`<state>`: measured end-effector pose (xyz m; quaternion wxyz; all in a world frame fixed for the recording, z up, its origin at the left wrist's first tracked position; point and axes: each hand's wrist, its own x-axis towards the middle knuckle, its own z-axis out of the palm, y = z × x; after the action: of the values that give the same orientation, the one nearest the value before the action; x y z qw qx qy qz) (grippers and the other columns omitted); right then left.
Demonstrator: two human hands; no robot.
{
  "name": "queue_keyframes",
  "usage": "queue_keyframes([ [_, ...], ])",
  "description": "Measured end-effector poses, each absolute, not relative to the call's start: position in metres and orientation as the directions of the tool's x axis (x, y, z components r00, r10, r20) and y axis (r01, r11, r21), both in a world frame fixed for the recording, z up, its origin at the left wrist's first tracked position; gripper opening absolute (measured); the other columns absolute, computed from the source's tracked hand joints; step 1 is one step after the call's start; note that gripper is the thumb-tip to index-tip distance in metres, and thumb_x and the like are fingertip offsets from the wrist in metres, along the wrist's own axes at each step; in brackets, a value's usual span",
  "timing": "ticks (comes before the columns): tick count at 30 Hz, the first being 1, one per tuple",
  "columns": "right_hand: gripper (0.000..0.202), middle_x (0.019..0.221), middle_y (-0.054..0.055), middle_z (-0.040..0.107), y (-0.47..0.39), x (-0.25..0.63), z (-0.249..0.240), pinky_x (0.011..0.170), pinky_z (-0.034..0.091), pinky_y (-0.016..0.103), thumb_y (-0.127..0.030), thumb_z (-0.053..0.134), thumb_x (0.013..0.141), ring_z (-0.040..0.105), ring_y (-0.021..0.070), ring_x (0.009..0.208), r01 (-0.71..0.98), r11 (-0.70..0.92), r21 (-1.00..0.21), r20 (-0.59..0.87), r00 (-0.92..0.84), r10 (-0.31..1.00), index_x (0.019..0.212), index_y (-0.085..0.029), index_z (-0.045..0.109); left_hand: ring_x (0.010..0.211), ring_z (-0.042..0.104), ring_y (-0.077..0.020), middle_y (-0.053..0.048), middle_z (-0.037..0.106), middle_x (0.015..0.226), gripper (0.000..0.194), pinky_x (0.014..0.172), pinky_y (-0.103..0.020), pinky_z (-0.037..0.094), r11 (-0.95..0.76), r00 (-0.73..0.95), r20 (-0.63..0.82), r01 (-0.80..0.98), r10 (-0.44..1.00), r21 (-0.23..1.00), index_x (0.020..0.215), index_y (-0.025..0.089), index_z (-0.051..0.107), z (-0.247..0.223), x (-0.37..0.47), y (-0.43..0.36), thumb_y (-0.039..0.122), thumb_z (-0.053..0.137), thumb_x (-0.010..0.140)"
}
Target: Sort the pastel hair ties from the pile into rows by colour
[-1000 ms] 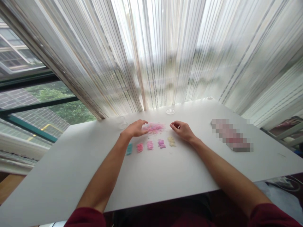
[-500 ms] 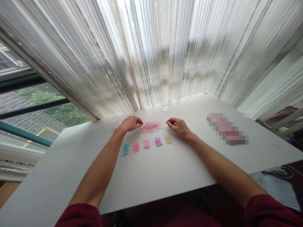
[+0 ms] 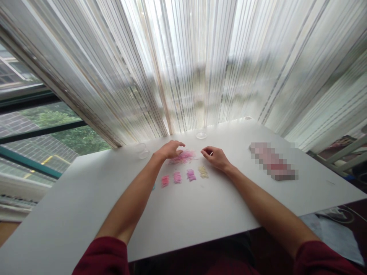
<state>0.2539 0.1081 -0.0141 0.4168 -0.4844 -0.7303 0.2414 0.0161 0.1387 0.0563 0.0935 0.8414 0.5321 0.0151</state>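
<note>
A loose, mixed heap of thin pink and purple strands [image 3: 186, 156] lies on the white table. Over its left side reaches my left hand [image 3: 171, 149], thumb and fingers apart, with nothing visible in it. To the right of the heap, my right hand [image 3: 215, 157] is closed in a pinch; what the fingertips hold, if anything, is too small to make out. Nearer me is a row of small bundles: coral [image 3: 165, 181], pink [image 3: 177, 177], purple [image 3: 191, 175] and pale yellow [image 3: 203, 172]. A teal bundle [image 3: 154, 187] is mostly hidden behind my left forearm.
A clear round dish [image 3: 201, 135] sits near the curtain [image 3: 197, 76] at the table's back edge. Another clear container [image 3: 142, 153] is left of my left hand. A blurred-out pinkish object [image 3: 273, 162] lies to the right on the table [image 3: 200, 214].
My left hand has moved right over the heap and its fingers have opened from a pinch. Its forearm now covers most of the teal bundle. My right hand stays almost in place.
</note>
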Motion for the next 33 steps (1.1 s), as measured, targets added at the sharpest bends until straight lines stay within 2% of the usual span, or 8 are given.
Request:
queue_keyframes([
  [4,0.026,0.070,0.003,0.069,0.110,0.255,-0.015,0.063,0.047,0.026,-0.038,0.056,0.084,0.057,0.0135,0.060,0.504,0.413,-0.759,0.382,-0.168,0.909,0.081,-0.017,0.071,0.114,0.058,-0.0230,-0.007,0.066,0.122,0.039,0.098,-0.030,0.044,-0.470,0.487,-0.117,0.870,0.866,0.148,0.124,0.022,0.063,0.051,0.025,0.140,0.037,0.050,0.090],
  [10,0.023,0.069,0.002,0.068,0.111,0.254,-0.015,0.063,0.047,0.025,-0.035,0.057,0.083,0.057,0.0135,0.061,0.500,0.413,-0.761,0.383,-0.169,0.908,0.081,-0.017,0.072,0.105,0.061,-0.0225,-0.005,0.067,0.116,0.032,0.086,-0.028,0.049,-0.469,0.475,-0.131,0.880,0.870,0.075,0.110,0.026,0.070,0.053,0.020,0.132,0.039,0.053,0.087],
  [16,0.023,0.069,0.002,0.068,0.111,0.255,-0.016,0.064,0.046,0.025,-0.035,0.056,0.083,0.058,0.0135,0.061,0.499,0.417,-0.760,0.390,-0.164,0.906,0.082,-0.017,0.072,0.110,0.059,-0.0236,-0.007,0.066,0.118,0.044,0.091,-0.031,0.047,-0.501,0.508,-0.083,0.861,0.858,0.086,0.124,0.024,0.062,0.052,0.028,0.134,0.041,0.057,0.085],
  [18,0.024,0.069,0.002,0.068,0.112,0.254,-0.016,0.064,0.046,0.025,-0.035,0.056,0.083,0.058,0.0136,0.062,0.500,0.417,-0.759,0.389,-0.165,0.906,0.082,-0.017,0.072,0.112,0.058,-0.0241,-0.007,0.064,0.120,0.047,0.092,-0.031,0.047,-0.538,0.545,-0.095,0.838,0.833,0.092,0.126,0.025,0.061,0.048,0.035,0.136,0.040,0.060,0.082],
  [21,0.025,0.069,0.003,0.069,0.111,0.254,-0.015,0.063,0.046,0.025,-0.036,0.056,0.083,0.058,0.0139,0.062,0.505,0.412,-0.758,0.380,-0.172,0.909,0.081,-0.017,0.072,0.108,0.059,-0.0228,-0.006,0.063,0.122,0.039,0.089,-0.029,0.047,-0.556,0.564,-0.104,0.826,0.819,0.098,0.120,0.027,0.066,0.043,0.043,0.137,0.035,0.058,0.083],
  [27,0.027,0.067,0.002,0.067,0.110,0.254,-0.014,0.062,0.046,0.025,-0.039,0.056,0.083,0.057,0.0141,0.061,0.511,0.409,-0.757,0.367,-0.185,0.912,0.081,-0.017,0.072,0.089,0.065,-0.0187,-0.003,0.070,0.105,0.026,0.075,-0.024,0.048,-0.513,0.520,-0.074,0.853,0.851,0.101,0.103,0.027,0.073,0.050,0.044,0.136,0.029,0.057,0.083],
  [33,0.027,0.067,0.002,0.067,0.110,0.254,-0.014,0.063,0.046,0.026,-0.039,0.056,0.083,0.056,0.0141,0.060,0.521,0.410,-0.748,0.371,-0.184,0.910,0.081,-0.017,0.072,0.084,0.066,-0.0179,-0.002,0.074,0.096,0.024,0.070,-0.023,0.047,-0.527,0.531,-0.002,0.842,0.847,0.114,0.099,0.025,0.075,0.057,0.037,0.140,0.023,0.060,0.081],
])
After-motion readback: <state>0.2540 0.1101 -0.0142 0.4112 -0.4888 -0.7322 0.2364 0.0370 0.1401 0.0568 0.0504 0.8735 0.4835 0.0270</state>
